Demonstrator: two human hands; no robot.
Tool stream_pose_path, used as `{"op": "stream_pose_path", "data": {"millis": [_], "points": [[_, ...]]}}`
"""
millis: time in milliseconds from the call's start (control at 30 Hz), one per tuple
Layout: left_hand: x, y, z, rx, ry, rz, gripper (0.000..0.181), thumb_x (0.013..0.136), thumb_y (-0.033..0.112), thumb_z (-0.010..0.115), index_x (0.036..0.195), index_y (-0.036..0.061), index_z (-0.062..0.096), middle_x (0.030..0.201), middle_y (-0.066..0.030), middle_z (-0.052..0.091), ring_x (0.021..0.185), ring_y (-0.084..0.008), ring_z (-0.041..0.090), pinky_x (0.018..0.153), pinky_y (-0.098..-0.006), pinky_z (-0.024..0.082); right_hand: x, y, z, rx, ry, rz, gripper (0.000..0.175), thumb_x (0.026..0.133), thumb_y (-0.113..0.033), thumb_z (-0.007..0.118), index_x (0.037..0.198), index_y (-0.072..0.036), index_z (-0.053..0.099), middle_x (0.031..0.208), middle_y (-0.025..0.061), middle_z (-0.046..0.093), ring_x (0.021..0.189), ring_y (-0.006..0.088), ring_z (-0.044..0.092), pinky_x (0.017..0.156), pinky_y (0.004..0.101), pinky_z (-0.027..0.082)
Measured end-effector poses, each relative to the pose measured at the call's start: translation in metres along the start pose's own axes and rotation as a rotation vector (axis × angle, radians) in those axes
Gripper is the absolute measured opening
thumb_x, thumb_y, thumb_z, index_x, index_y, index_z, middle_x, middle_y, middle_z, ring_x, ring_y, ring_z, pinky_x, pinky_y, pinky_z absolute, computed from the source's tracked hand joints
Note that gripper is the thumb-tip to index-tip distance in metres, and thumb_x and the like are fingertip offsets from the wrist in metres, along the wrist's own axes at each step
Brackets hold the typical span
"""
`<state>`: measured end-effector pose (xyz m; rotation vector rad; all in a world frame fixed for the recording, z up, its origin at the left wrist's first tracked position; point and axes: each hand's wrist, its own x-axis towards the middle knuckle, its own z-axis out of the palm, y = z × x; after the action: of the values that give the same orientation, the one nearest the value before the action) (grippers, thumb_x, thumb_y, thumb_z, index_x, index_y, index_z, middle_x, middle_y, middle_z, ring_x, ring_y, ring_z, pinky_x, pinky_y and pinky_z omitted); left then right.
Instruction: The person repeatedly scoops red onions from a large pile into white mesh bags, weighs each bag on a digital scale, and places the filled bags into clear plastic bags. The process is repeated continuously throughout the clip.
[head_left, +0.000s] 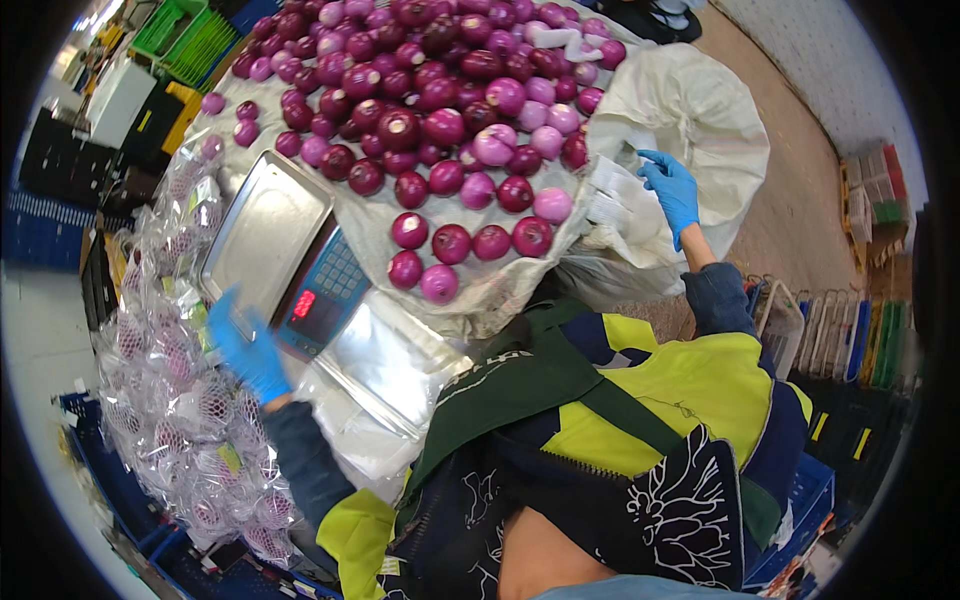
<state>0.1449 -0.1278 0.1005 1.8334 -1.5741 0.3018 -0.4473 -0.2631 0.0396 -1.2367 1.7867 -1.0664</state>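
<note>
My left hand (246, 351), in a blue glove and blurred, is over the near corner of a digital scale's metal pan (262, 229). Its fingers are apart, and nothing shows in them. The scale's blue keypad panel (322, 289) has a lit red display. My right hand (673, 193), also gloved, hovers at a stack of white mesh sleeves (611, 196) with its fingers partly spread and no held thing visible. Peeled red onions (442, 127) are heaped on a white woven sack cloth (360, 225). Several lie loose at its near edge, such as one onion (439, 283).
Clear bags of netted onions (176, 390) are piled on the left. Flat clear plastic bags (394, 360) lie beside the scale. A pale woven sack (679, 112) bulges on the right. Green crates (176, 41), blue crates (795, 517) and folded crates (847, 341) stand around.
</note>
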Motion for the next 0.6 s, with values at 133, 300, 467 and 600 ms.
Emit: {"op": "stream_pose_path", "data": {"millis": [133, 300, 467, 600], "points": [[-0.002, 0.15, 0.113, -0.446, -0.332, 0.225, 0.026, 0.081, 0.002, 0.065, 0.107, 0.0034, 0.064, 0.107, -0.0139, 0.06, 0.102, -0.0291, 0.058, 0.088, -0.0359, 0.046, 0.038, 0.05, -0.03, -0.245, 0.071, -0.133, 0.027, 0.085, -0.021, 0.064, 0.111, -0.011, 0.069, 0.089, 0.0061, 0.07, 0.077, 0.0176, 0.064, 0.072, 0.0292, 0.05], [-0.022, 0.271, 0.192, -0.614, -0.651, 0.421, 0.028, 0.08, 0.009, 0.066, 0.108, 0.0089, 0.061, 0.104, -0.0125, 0.057, 0.099, -0.0326, 0.056, 0.083, -0.04, 0.047, 0.071, 0.088, -0.006, -0.595, -0.232, -0.533, 0.044, 0.073, -0.026, 0.076, 0.114, -0.012, 0.067, 0.109, 0.0109, 0.066, 0.095, 0.0294, 0.061, 0.084, 0.0344, 0.049], [-0.005, 0.306, 0.232, -0.744, -0.546, 0.175, 0.04, 0.077, 0.006, 0.071, 0.116, 0.0084, 0.062, 0.112, -0.0081, 0.06, 0.105, -0.0257, 0.057, 0.091, -0.034, 0.046, 0.089, 0.045, 0.012, -0.426, -0.297, -0.411, 0.044, 0.072, -0.025, 0.078, 0.112, -0.012, 0.067, 0.104, 0.0085, 0.064, 0.095, 0.0278, 0.059, 0.084, 0.0346, 0.048], [0.028, 0.351, 0.261, -0.932, -0.364, 0.018, 0.044, 0.076, 0.005, 0.074, 0.118, 0.0054, 0.061, 0.113, -0.0068, 0.061, 0.11, -0.0203, 0.054, 0.095, -0.0305, 0.043, 0.078, -0.006, 0.032, -0.178, -0.337, -0.71, 0.036, 0.072, -0.021, 0.078, 0.106, -0.012, 0.068, 0.095, 0.0082, 0.063, 0.09, 0.0277, 0.059, 0.081, 0.0368, 0.048]]}}
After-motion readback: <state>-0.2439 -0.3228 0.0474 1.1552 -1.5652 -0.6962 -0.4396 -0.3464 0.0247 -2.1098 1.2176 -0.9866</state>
